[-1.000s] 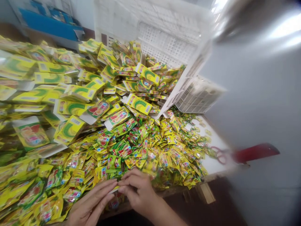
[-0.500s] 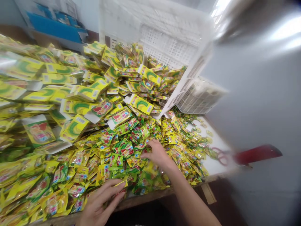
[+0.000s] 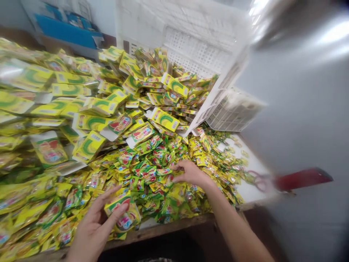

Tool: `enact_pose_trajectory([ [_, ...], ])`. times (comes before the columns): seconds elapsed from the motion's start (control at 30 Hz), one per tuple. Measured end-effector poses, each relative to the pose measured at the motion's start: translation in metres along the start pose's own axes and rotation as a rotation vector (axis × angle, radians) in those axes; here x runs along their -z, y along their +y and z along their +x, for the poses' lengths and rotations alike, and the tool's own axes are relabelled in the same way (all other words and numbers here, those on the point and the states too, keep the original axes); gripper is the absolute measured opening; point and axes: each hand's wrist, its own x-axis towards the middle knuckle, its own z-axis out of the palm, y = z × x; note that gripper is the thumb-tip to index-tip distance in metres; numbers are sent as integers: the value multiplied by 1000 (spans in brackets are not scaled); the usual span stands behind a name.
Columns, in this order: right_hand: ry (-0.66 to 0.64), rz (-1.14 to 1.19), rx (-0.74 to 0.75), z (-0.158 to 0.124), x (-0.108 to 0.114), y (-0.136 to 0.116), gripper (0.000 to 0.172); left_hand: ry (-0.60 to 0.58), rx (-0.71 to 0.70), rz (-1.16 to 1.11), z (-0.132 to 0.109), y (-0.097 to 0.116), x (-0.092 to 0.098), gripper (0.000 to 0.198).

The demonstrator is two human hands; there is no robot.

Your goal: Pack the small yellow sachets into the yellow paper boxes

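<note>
Where the table edge (image 3: 169,227) runs nearest, we note our left hand (image 3: 92,229) pinching a yellow-green sachet (image 3: 121,213) between thumb and fingers. Farther in, our right hand (image 3: 191,174) lies curled on the sachet pile (image 3: 152,160); we cannot tell its grip. Beyond lie flat cartons (image 3: 89,122) and a tipped white crate (image 3: 207,54).

White table (image 3: 252,191) with wooden front edge: heaped yellow-green sachets (image 3: 152,171), flat carton boxes (image 3: 89,145), tipped white crate (image 3: 207,65), pink-handled scissors (image 3: 257,180).
</note>
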Motion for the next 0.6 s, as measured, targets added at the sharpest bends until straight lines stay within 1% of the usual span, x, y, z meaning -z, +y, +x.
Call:
enact_pose_trajectory([
  [0.07,-3,-30,33,-1,-8,-2,41,21,-18,-70,-1,4,-2,59],
  [0.1,3,-39,44,-1,-13,-4,39,21,-21,-92,-2,4,-3,58],
  [0.2,13,-41,46,-2,-26,-11,21,-14,-56,-87,-4,-3,-9,52],
  [0.23,14,-40,35,-3,-29,-14,20,-9,-82,-52,-5,-6,-10,51],
  [0.33,42,-51,-20,-4,-40,-22,28,31,-184,93,-6,-12,-15,48],
  [0.4,63,-48,-58,-1,-45,-26,37,-12,-272,163,-6,-14,-19,37],
  [0.47,45,-11,-81,6,-42,-25,41,-88,-352,193,-5,-16,-22,27],
  [0.5,27,17,-85,10,-36,-24,40,-109,-365,200,-4,-17,-22,26],
  [0.53,11,43,-86,13,-28,-21,37,-107,-348,203,-3,-17,-20,27],
  [0.6,-1,79,-81,17,-5,-15,27,-46,-226,193,-2,-18,-10,36],
])
